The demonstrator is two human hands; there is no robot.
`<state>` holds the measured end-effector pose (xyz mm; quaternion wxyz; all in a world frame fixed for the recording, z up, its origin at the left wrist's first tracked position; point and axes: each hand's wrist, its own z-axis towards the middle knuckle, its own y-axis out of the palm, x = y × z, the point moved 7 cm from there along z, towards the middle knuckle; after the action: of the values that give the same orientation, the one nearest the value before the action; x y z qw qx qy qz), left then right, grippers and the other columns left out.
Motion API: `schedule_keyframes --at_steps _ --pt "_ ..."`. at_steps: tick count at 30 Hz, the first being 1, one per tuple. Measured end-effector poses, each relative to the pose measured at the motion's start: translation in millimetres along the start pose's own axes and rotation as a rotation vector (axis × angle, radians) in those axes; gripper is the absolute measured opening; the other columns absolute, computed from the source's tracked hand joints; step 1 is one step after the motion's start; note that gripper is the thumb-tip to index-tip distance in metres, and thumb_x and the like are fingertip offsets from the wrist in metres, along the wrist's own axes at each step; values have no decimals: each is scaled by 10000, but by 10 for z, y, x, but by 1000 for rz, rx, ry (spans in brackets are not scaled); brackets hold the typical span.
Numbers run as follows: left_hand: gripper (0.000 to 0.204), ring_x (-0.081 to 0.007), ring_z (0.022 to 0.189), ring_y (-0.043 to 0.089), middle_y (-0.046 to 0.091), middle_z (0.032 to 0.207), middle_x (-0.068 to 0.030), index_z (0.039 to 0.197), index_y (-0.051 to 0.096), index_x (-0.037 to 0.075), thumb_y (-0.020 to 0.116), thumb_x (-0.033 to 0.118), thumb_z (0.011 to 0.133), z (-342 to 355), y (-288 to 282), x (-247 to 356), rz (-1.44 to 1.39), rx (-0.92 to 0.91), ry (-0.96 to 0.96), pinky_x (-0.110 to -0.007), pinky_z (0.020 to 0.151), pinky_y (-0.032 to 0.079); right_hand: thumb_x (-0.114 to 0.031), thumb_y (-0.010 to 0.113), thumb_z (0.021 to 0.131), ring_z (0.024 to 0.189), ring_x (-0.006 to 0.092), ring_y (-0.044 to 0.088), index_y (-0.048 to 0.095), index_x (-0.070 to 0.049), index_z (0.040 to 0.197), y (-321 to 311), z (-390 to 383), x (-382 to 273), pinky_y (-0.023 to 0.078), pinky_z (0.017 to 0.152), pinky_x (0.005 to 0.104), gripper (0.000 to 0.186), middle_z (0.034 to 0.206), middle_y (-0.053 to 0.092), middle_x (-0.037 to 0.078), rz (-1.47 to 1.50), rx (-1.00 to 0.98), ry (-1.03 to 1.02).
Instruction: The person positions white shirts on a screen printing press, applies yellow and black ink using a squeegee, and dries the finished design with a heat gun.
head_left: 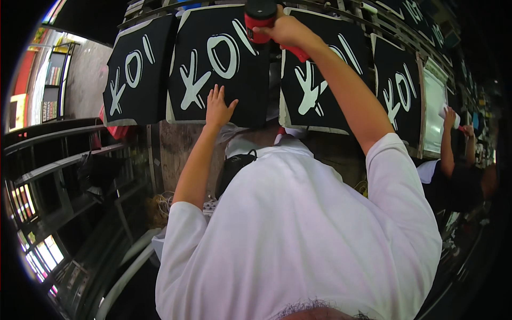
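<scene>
My left hand (pixel 218 109) lies with spread fingers on the lower part of a black fabric panel (pixel 248 104) bearing large white lettering. It holds nothing. Up at the far edge of that panel, my right hand (pixel 290 26) is wrapped around a red and black tool shaped like a heat gun (pixel 260 24). Its round black end points upward in view, and part of its red handle shows below my fingers. Similar printed black panels lie alongside: one to the left (pixel 152 98), one under my right forearm (pixel 298 40) and another farther right (pixel 386 61).
Pale boards show around the panels' edges, with wooden rails (pixel 341 13) behind them. At the right, a co-worker's hands (pixel 450 117) hold a white object. Dark metal framing (pixel 58 160) stands at the left, near a red item (pixel 118 130). Cables lie beside my waist.
</scene>
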<state>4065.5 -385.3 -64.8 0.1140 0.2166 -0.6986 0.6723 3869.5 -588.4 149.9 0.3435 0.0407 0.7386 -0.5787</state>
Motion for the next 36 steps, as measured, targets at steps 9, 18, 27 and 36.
schedule_keyframes --at_steps 9,18,27,36 --pt "840 -433 1480 233 291 1591 -242 1509 342 -31 563 549 944 469 109 375 153 73 243 -500 1218 193 -624 661 875 661 322 722 287 136 1329 193 277 133 583 644 369 961 794 695 217 -55 -66 93" --pt "854 -406 1511 170 265 1610 -219 1540 294 -17 493 581 965 496 245 321 167 67 342 -505 1233 132 -648 638 877 537 256 688 237 187 1372 198 289 254 573 591 330 1050 665 681 178 168 -75 168" --pt "835 -413 1509 179 262 1597 -260 1513 300 -75 490 538 978 501 186 249 87 82 343 -533 1225 125 -632 682 851 582 250 701 266 133 1389 78 118 76 571 604 341 1024 677 686 162 -14 -7 314" --pt "848 -416 1517 153 250 1596 -279 1511 283 -97 465 542 984 505 188 257 58 54 346 -536 1227 108 -591 718 838 597 241 709 281 64 1434 189 128 -18 573 605 340 988 812 716 182 136 48 413"
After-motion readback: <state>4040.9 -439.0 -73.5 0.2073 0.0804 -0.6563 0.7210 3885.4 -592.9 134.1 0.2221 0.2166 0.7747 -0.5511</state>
